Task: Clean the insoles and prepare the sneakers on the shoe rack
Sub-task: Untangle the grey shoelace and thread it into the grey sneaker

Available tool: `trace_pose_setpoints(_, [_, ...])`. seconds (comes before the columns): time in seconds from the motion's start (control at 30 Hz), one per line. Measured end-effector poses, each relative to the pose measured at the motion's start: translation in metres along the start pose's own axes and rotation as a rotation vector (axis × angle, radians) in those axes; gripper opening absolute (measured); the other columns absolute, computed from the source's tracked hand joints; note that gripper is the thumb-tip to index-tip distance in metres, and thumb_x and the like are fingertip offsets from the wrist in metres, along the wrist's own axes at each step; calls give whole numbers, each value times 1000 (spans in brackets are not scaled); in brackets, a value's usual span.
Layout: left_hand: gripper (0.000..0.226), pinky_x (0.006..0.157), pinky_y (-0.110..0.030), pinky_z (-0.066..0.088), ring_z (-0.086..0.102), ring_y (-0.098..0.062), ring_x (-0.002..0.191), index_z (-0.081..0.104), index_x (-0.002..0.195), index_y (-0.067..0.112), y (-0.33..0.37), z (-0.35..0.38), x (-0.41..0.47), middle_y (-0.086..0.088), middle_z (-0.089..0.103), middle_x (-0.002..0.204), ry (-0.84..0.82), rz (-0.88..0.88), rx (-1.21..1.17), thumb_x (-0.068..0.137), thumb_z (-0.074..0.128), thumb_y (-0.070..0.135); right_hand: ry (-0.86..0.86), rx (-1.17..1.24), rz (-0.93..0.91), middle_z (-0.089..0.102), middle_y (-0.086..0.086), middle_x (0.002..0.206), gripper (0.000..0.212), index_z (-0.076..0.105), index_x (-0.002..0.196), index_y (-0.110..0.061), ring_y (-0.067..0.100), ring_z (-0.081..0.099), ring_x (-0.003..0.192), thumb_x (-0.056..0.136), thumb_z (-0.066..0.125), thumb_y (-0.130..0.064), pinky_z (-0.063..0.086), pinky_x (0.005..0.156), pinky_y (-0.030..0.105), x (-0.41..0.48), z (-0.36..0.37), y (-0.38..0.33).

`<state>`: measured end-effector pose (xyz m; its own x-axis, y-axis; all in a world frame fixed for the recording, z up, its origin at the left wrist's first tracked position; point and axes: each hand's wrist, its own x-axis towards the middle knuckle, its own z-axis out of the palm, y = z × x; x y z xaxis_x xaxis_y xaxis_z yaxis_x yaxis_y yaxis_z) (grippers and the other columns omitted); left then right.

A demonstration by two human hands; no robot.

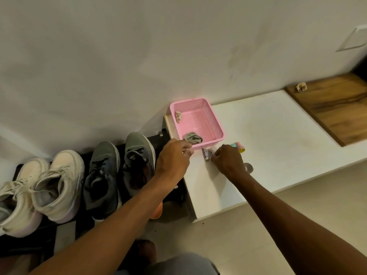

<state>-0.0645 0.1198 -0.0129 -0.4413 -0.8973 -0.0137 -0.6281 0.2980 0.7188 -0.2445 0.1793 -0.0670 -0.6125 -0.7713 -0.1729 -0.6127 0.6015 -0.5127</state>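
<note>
White worktop (278,135), far-left corner: carrying pink basket (198,122); pinching its near rim with left grip (174,157); curling right grip (228,161) over white tubes (205,154), hold unclear.

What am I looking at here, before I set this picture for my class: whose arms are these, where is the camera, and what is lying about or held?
No machine here: a person wears a camera on the head, looking forward and down, so both bare arms are their own. The left hand is at the near rim of a pink basket, which stands on a white ledge and holds crumpled cloths. The right hand curls over small white tubes beside the basket; whether either hand truly grips anything cannot be told. Left of the ledge, white sneakers and grey sneakers stand on a black rack.
</note>
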Motion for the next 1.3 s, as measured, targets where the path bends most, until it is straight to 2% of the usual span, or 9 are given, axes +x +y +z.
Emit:
trace_pose_setpoints(0.2, [18,63,-9,34,56,-7,89,74,113,21,-3,2,6,1,62,111,78,-62,-80,96,68,24,25,-35,-5,45,3,54,31,51,61,-10,27,52,62,80,68,-27,27,47,26,-5,-8,0])
trace_pose_setpoints(0.43, [12,60,-7,34,54,-2,79,73,107,21,2,-3,20,3,61,112,82,-97,-139,97,67,21,-7,-93,-130,28,-1,42,36,41,48,-11,22,24,53,70,67,-22,25,45,27,-11,-50,-25])
trace_pose_setpoints(0.57, [17,61,-10,37,58,-6,89,72,113,20,4,-9,29,2,64,118,91,-106,-177,97,67,21,-64,-18,-161,48,-3,44,33,54,50,-17,18,44,42,75,74,-23,45,48,31,-12,-73,-56])
trace_pose_setpoints(0.73, [22,67,-8,36,59,-10,101,72,119,20,-8,-3,32,-1,64,125,143,-197,-265,97,68,20,-30,63,-263,71,2,66,15,76,75,-8,10,60,51,82,77,-22,57,63,33,17,-70,-90])
trace_pose_setpoints(0.9, [21,65,-10,40,64,-15,107,70,118,22,-23,9,34,5,66,123,108,-304,-322,98,66,21,-52,112,-274,66,-4,64,11,74,76,-6,11,59,56,78,79,-16,56,69,34,64,-41,-113])
trace_pose_setpoints(0.97, [15,72,-27,58,69,-18,98,71,110,27,-27,14,36,7,70,116,98,-349,-402,97,68,20,-69,125,-285,67,-1,64,11,73,74,-6,11,58,55,80,78,-13,55,64,33,79,-28,-118])
trace_pose_setpoints(1.07, [16,78,-46,63,73,-23,91,68,107,31,-29,20,37,6,72,111,89,-432,-499,95,69,20,-56,77,-320,72,2,70,8,76,76,-8,6,56,54,82,78,-13,45,57,24,92,-7,-119])
trace_pose_setpoints(1.2, [14,79,-45,63,72,-22,93,57,101,36,-23,27,36,6,70,112,113,-468,-585,96,68,29,-23,17,-353,76,8,83,8,78,91,-5,6,61,58,86,74,-11,46,56,19,101,19,-115])
trace_pose_setpoints(1.3, [17,78,-44,63,72,-21,92,52,98,38,-19,31,35,6,69,111,117,-474,-609,96,68,33,8,16,-347,75,10,83,14,77,95,-4,14,65,60,89,74,-16,58,62,28,105,29,-113])
